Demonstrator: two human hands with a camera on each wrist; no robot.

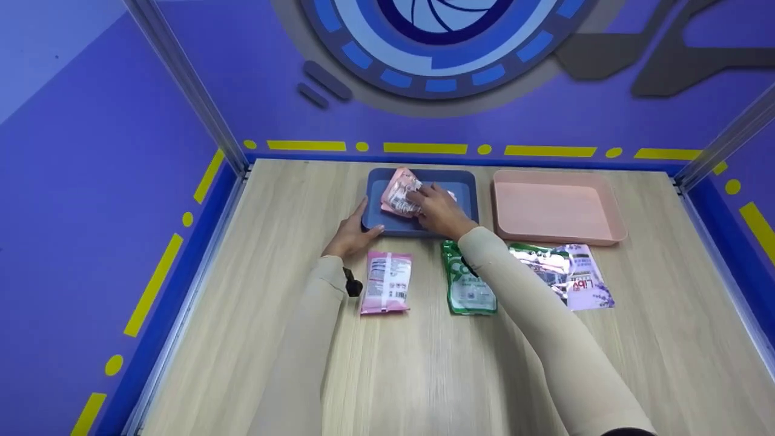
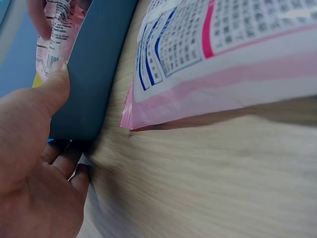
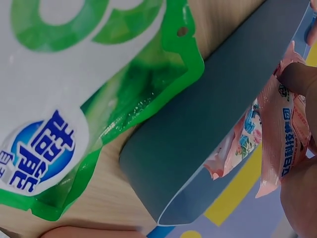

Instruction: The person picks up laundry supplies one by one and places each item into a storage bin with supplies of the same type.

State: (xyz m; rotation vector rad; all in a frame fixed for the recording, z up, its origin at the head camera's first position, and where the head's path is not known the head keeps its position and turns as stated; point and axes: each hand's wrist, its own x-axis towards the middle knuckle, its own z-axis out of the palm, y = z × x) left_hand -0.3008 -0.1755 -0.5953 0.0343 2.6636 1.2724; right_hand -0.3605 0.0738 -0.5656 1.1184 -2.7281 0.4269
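My right hand (image 1: 445, 212) pinches a crinkled pink pouch (image 3: 277, 134) inside the blue tray (image 3: 163, 134). Beside it in the right wrist view, a floral-printed pink packet part (image 3: 249, 133) shows low in the tray. My left hand (image 1: 351, 235) holds the tray's near left corner, its thumb at the rim and the other fingers around the outer side. Just in front of that hand lies a pink and white packet (image 1: 387, 283), printed side up. A green and white pouch (image 1: 472, 284) lies below the right forearm, which overlaps it in the head view.
A pink tray (image 1: 557, 209) stands to the right of the blue one. In front of it lie a shiny dark green pouch (image 1: 545, 260) and a lavender Liby pouch (image 1: 587, 278), partly behind the right sleeve. Purple panels (image 1: 151, 181) border the wooden table (image 1: 412, 375).
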